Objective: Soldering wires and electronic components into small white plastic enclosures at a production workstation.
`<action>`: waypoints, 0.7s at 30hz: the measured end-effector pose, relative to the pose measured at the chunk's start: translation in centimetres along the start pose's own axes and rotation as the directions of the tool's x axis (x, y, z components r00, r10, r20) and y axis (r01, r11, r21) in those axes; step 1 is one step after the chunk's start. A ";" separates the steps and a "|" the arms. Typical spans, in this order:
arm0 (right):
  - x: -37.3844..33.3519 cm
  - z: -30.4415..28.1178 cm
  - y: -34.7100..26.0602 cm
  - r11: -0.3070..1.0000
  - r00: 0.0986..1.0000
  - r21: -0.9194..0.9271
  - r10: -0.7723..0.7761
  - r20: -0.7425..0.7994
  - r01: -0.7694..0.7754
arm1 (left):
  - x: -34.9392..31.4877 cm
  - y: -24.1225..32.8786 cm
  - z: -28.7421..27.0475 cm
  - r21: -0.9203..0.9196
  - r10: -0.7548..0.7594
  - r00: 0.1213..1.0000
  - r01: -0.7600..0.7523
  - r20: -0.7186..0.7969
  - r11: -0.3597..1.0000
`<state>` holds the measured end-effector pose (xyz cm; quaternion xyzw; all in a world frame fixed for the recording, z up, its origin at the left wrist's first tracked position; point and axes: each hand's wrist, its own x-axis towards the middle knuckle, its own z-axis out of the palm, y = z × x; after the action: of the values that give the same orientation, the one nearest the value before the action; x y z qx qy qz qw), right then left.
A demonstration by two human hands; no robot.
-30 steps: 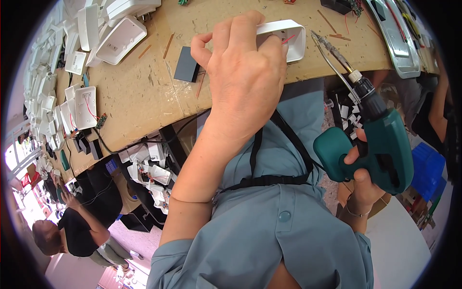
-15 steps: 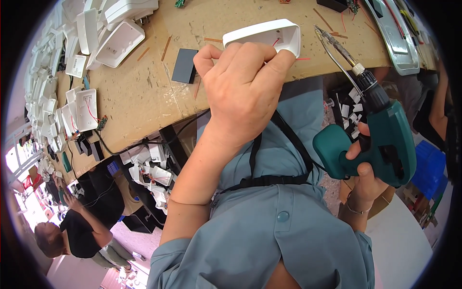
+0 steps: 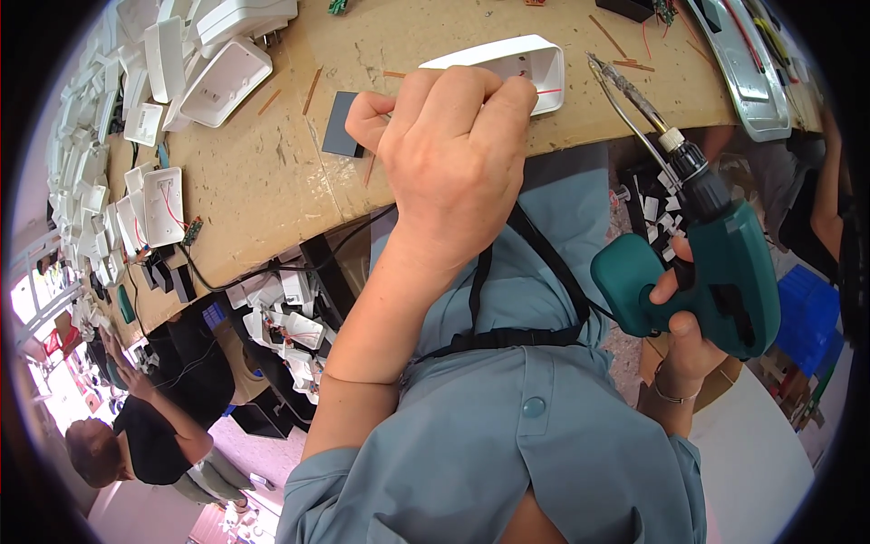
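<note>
A white plastic case (image 3: 544,68) lies open side toward me at the table's edge. My left hand (image 3: 449,150) is closed in front of it, back of the hand up, and hides part of the case. From the pinched fingers sticks a thin red wire (image 3: 547,92); the fingertips themselves are hidden. At the right, off the table's edge, my right hand (image 3: 684,313) grips the handle of a green soldering gun (image 3: 748,272). Its metal tip, with a thin guide tube beside it, points up and left toward the case. Partly behind my left hand lies a dark grey rectangular block (image 3: 341,127).
White cases (image 3: 227,82) are heaped along the table's left side. One open case (image 3: 164,207) holds red wires beside a small circuit board (image 3: 192,230). Thin brown strips (image 3: 313,91) lie scattered. A metal tray (image 3: 757,100) stands far right. Another person (image 3: 154,426) works at lower left.
My left hand has shifted slightly left and down, and the red wire's end has moved left and up with the fingers. The soldering gun has barely moved.
</note>
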<state>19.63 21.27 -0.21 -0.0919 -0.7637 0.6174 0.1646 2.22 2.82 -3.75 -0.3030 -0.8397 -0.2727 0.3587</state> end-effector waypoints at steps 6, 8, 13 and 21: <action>-0.6 -0.7 0.3 0.998 0.998 -0.065 0.007 0.068 -0.002 | 0.0 0.2 0.3 0.084 -0.038 0.994 0.047 -0.100 0.995; -0.8 -0.9 0.7 0.998 0.998 -0.057 0.017 0.069 -0.013 | 0.1 0.3 0.2 0.099 -0.060 0.996 0.066 -0.060 0.993; -0.9 -0.5 1.1 0.993 0.986 0.013 0.113 0.121 -0.115 | 0.7 0.3 0.1 0.169 -0.081 0.997 0.079 0.009 0.983; -0.2 0.4 1.7 0.989 0.982 0.021 0.143 0.125 -0.146 | 0.9 -0.1 0.7 0.151 -0.094 0.994 0.084 0.058 0.985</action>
<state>19.59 21.17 -1.98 -0.1063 -0.7542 0.6438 0.0733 1.35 3.56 -3.52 -0.2462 -0.8817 -0.2151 0.3403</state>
